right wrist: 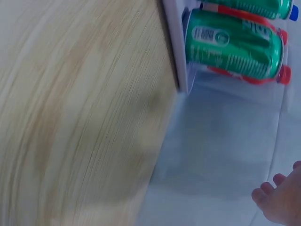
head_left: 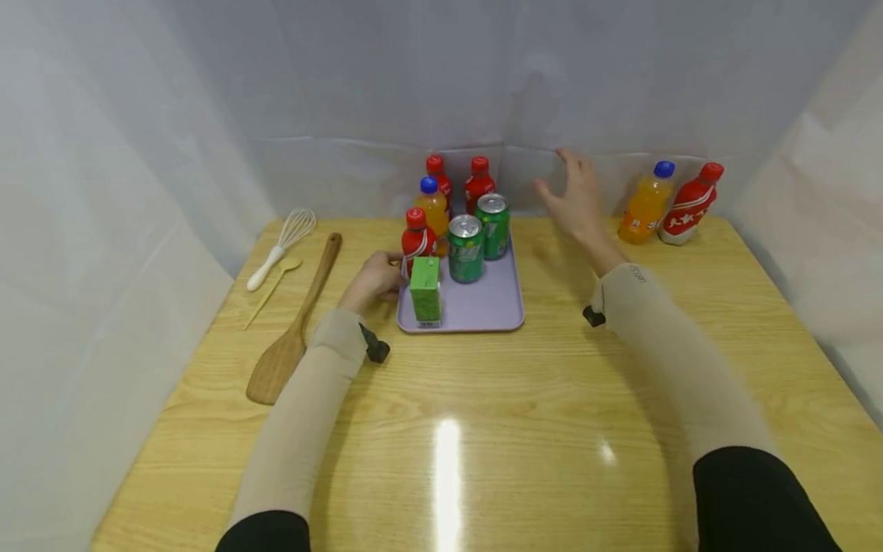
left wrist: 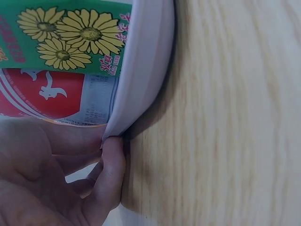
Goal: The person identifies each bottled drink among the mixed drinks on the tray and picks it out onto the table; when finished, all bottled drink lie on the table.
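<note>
A pale purple tray (head_left: 493, 299) stands at the back middle of the table. On it are a green juice carton (head_left: 425, 291), two green soda cans (head_left: 466, 257), an orange drink bottle (head_left: 431, 207) and several red-capped bottles (head_left: 479, 184). At the tray's left side, my left hand (head_left: 375, 277) pinches the rim (left wrist: 146, 61) between thumb and fingers, as the left wrist view shows. My right hand (head_left: 576, 201) is raised to the right of the tray, fingers spread and holding nothing, near the back curtain.
Back right, an orange bottle (head_left: 646, 205) with a blue cap stands beside a red-labelled bottle (head_left: 690, 205). A whisk (head_left: 283, 245), a small yellow spoon (head_left: 276, 287) and a wooden spatula (head_left: 293, 330) lie on the left. White curtains (head_left: 386, 77) border the table (head_left: 524, 429).
</note>
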`<state>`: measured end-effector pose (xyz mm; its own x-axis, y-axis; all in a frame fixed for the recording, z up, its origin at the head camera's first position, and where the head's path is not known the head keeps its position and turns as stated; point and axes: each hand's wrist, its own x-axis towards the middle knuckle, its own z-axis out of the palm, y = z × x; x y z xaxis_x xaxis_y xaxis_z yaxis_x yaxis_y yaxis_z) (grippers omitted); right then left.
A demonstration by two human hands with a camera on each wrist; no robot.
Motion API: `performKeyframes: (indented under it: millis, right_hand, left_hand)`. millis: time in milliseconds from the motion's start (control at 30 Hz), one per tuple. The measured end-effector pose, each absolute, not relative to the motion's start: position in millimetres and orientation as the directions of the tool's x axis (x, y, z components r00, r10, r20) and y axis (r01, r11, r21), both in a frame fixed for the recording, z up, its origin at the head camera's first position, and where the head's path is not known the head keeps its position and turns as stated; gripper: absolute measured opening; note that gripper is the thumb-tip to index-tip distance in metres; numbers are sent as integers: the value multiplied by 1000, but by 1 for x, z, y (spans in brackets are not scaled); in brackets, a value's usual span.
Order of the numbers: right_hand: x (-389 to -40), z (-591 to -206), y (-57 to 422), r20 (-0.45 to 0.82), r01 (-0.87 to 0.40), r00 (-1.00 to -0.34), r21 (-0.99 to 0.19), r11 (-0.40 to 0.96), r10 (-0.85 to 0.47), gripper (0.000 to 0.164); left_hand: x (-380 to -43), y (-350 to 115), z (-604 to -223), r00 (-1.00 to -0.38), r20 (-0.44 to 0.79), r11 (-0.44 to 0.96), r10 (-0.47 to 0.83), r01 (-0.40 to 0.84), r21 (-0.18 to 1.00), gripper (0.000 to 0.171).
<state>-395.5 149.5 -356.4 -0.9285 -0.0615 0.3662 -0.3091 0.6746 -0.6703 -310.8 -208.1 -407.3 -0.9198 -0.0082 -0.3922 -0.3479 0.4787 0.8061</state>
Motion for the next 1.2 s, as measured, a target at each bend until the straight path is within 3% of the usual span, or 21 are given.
performKeyframes:
  millis: [400, 933, 1200]
  right_hand:
    - [-406, -359, 98, 215, -248, -967, -696, 674, -134, 81]
    - [-414, -353, 66, 55, -163, -984, -660, 734, -169, 83]
    - [-417, -355, 53, 35, -122, -991, -647, 753, -131, 81]
  left_hand:
    - [-310, -209, -406, -912, -409, 479, -8, -363, 799, 73]
    - [-309, -209, -409, -921, -389, 465, 3, -343, 816, 73]
    - [-303, -212, -410, -926, -378, 477, 7, -329, 815, 72]
